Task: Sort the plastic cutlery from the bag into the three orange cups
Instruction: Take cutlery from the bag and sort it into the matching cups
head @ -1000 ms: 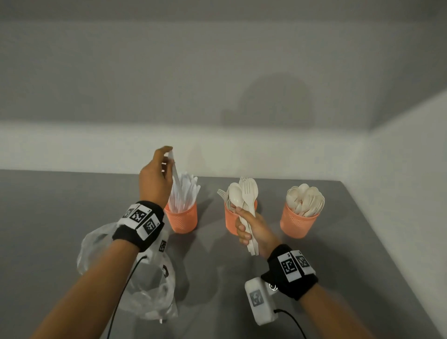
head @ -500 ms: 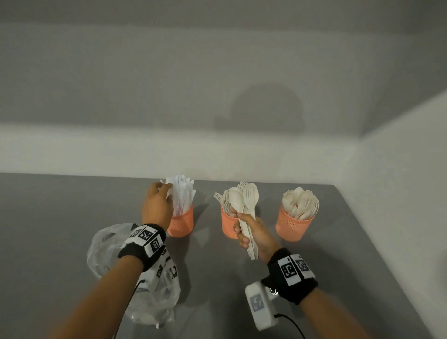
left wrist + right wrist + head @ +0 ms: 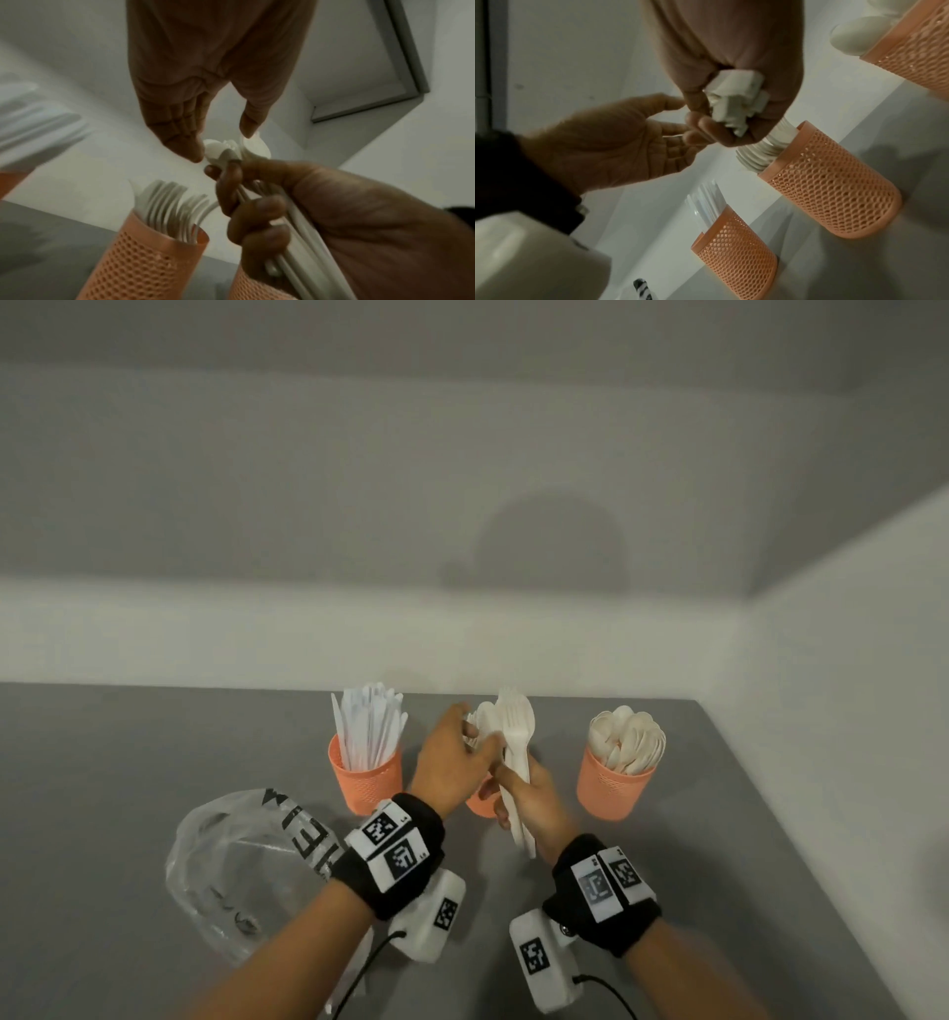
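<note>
Three orange mesh cups stand in a row: the left cup (image 3: 365,778) holds knives, the middle cup (image 3: 481,802) holds forks (image 3: 169,203) and is mostly hidden behind my hands, and the right cup (image 3: 613,785) holds spoons. My right hand (image 3: 529,801) grips a bundle of white cutlery (image 3: 516,742) upright in front of the middle cup. My left hand (image 3: 454,760) reaches across to it. In the left wrist view its fingertips (image 3: 191,151) and thumb touch the spoon and fork heads at the bundle's top, with the fingers nearly straight.
A crumpled clear plastic bag (image 3: 246,865) with black lettering lies on the grey table (image 3: 128,762) at the near left. White walls close the table's far edge and right side. The table's right edge runs close past the spoon cup.
My left hand lowered a knife into the left cup, let it go, and swung right to the bundle in my right hand. The right hand stayed in place.
</note>
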